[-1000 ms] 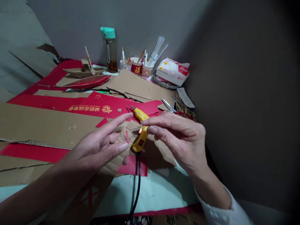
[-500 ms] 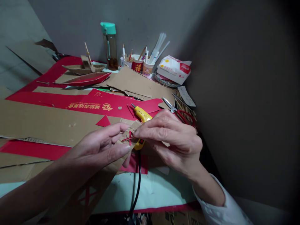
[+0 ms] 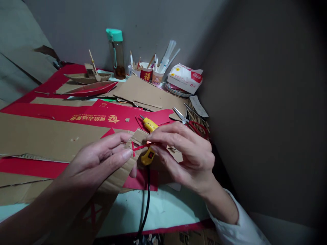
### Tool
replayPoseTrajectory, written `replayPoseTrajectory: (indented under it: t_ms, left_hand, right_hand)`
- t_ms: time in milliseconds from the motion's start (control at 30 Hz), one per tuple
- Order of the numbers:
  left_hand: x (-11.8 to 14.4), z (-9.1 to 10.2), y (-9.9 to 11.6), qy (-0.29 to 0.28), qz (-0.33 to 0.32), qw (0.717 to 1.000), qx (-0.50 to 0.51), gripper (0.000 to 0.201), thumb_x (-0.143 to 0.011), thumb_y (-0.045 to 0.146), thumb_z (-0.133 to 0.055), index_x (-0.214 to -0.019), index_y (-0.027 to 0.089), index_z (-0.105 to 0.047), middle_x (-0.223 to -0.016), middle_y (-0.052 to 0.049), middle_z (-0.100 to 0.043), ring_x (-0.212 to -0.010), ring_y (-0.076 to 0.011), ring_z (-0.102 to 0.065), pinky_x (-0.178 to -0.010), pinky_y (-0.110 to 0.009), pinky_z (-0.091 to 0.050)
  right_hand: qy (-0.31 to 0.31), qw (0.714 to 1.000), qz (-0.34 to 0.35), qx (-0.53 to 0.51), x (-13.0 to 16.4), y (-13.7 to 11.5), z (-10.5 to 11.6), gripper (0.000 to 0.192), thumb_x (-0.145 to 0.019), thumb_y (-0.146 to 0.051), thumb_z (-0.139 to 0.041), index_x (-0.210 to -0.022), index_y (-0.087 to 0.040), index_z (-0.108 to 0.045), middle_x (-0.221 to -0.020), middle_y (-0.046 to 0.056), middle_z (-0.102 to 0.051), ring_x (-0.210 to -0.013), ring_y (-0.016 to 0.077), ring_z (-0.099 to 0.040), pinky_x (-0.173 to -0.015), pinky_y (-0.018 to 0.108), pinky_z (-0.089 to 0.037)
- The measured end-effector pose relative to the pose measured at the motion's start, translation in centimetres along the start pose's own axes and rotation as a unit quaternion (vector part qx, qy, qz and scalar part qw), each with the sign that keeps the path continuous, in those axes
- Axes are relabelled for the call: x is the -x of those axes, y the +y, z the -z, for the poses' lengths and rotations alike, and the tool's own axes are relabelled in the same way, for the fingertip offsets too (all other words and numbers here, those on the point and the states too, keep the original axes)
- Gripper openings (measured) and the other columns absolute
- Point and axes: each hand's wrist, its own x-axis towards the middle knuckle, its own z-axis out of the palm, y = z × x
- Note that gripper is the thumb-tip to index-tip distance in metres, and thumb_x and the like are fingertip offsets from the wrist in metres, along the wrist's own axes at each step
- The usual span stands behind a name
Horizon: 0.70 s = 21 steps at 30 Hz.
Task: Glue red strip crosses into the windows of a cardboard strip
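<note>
My left hand (image 3: pixel 104 158) is closed on a long cardboard strip (image 3: pixel 120 173), thumb on top and fingers behind. The strip slants up to the right, and cut openings with red pieces across them show near its far end and lower down. Between thumb and fingertips, my right hand (image 3: pixel 185 153) pinches a thin red paper strip (image 3: pixel 141 147). That strip's left end touches the red piece on the cardboard beside my left thumb. A yellow hot glue gun (image 3: pixel 148 157) lies on the table behind, partly covered by my right fingers, with a black cord (image 3: pixel 147 200) running down.
Scissors (image 3: pixel 198 129) with red handles lie at the right. Cardboard sheets (image 3: pixel 46 136) and red card spread over the table. Two model boats (image 3: pixel 89 89), a bottle (image 3: pixel 118 56), cups (image 3: pixel 146 73) with sticks and a white box (image 3: pixel 185 77) stand at the back.
The red paper strip has swung from lying across the cardboard opening to reaching rightward, held at its right end. My right fingers have shifted slightly. The whole view has moved a little.
</note>
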Motion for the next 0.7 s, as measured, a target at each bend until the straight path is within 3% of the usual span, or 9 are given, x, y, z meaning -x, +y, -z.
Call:
replayPoseTrajectory:
  t_ms: [100, 233, 367, 433, 500, 567, 633, 700]
  left_hand:
    - [0.1, -0.1, -0.4, 0.048, -0.037, 0.997, -0.046, 0.024, -0.084, 0.053, -0.079, -0.094, 0.031, -0.075, -0.068, 0.003, -0.076, -0.066, -0.0211, -0.070, -0.056, -0.025, -0.052]
    - [0.1, -0.2, -0.8, 0.086, -0.082, 0.987, -0.106, 0.018, -0.090, 0.047, -0.070, -0.098, 0.032, -0.074, -0.071, 0.005, -0.076, -0.072, -0.0206, -0.072, -0.066, -0.025, -0.055]
    - [-0.3, 0.3, -1.1, 0.062, -0.129, 0.977, -0.158, 0.023, -0.090, 0.049, -0.068, -0.104, 0.032, -0.073, -0.072, 0.005, -0.075, -0.073, -0.0228, -0.074, -0.068, -0.028, -0.058]
    - [-0.5, 0.7, -1.2, 0.039, -0.130, 0.975, -0.177, 0.037, -0.091, 0.054, -0.068, -0.121, 0.034, -0.073, -0.074, 0.004, -0.077, -0.072, -0.0224, -0.073, -0.062, -0.027, -0.057]
    - [-0.7, 1.1, -1.0, 0.032, -0.118, 0.975, -0.187, 0.057, -0.092, 0.059, -0.067, -0.146, 0.041, -0.063, -0.069, 0.004, -0.075, -0.067, -0.0209, -0.071, -0.054, -0.024, -0.052]
    - [-1.0, 1.5, -0.8, 0.046, -0.100, 0.977, -0.182, 0.069, -0.091, 0.061, -0.070, -0.157, 0.047, -0.053, -0.070, 0.005, -0.075, -0.070, -0.0208, -0.071, -0.055, -0.023, -0.053]
    - [-1.3, 2.0, -0.7, 0.057, -0.090, 0.983, -0.151, 0.066, -0.087, 0.059, -0.077, -0.150, 0.049, -0.061, -0.088, 0.003, -0.083, -0.089, -0.0231, -0.077, -0.067, -0.024, -0.060]
    - [-1.6, 2.5, -0.6, 0.066, -0.083, 0.987, -0.120, 0.051, -0.083, 0.057, -0.083, -0.133, 0.049, -0.076, -0.113, 0.004, -0.085, -0.110, -0.0245, -0.076, -0.081, -0.023, -0.062]
  right_hand:
    - [-0.004, 0.998, -0.062, -0.015, 0.1, -0.1, -0.1, 0.005, -0.100, -0.013, -0.073, -0.105, -0.013, -0.075, -0.098, 0.008, -0.076, -0.091, 0.0158, -0.071, -0.084, 0.028, -0.058]
    - [-0.033, 0.994, -0.105, -0.025, 0.3, -0.2, -0.3, 0.004, -0.102, -0.017, -0.071, -0.104, -0.015, -0.072, -0.096, 0.006, -0.075, -0.087, 0.0142, -0.070, -0.080, 0.025, -0.057]
    - [-0.058, 0.991, -0.122, -0.022, 0.3, -0.2, -0.3, 0.003, -0.102, -0.020, -0.070, -0.101, -0.018, -0.072, -0.094, 0.004, -0.077, -0.084, 0.0151, -0.071, -0.078, 0.027, -0.057]
    - [-0.059, 0.989, -0.132, -0.040, 0.1, -0.1, -0.3, 0.005, -0.102, -0.020, -0.070, -0.098, -0.019, -0.072, -0.093, 0.003, -0.077, -0.083, 0.0148, -0.071, -0.077, 0.027, -0.056]
    - [-0.056, 0.985, -0.151, -0.063, -0.1, -0.1, -0.1, 0.007, -0.100, -0.018, -0.070, -0.093, -0.018, -0.072, -0.089, 0.001, -0.077, -0.080, 0.0134, -0.070, -0.075, 0.025, -0.055]
    - [-0.059, 0.977, -0.189, -0.084, -0.4, -0.1, 0.0, 0.010, -0.097, -0.016, -0.070, -0.088, -0.018, -0.071, -0.083, -0.001, -0.075, -0.074, 0.0121, -0.067, -0.071, 0.024, -0.052]
    - [-0.065, 0.962, -0.241, -0.109, -0.7, -0.2, 0.2, 0.012, -0.094, -0.016, -0.068, -0.083, -0.018, -0.069, -0.077, -0.002, -0.070, -0.069, 0.0112, -0.062, -0.066, 0.023, -0.049]
    - [-0.069, 0.948, -0.281, -0.132, -0.9, -0.4, 0.2, 0.013, -0.091, -0.016, -0.066, -0.079, -0.018, -0.067, -0.073, -0.003, -0.066, -0.065, 0.0105, -0.058, -0.063, 0.023, -0.046]
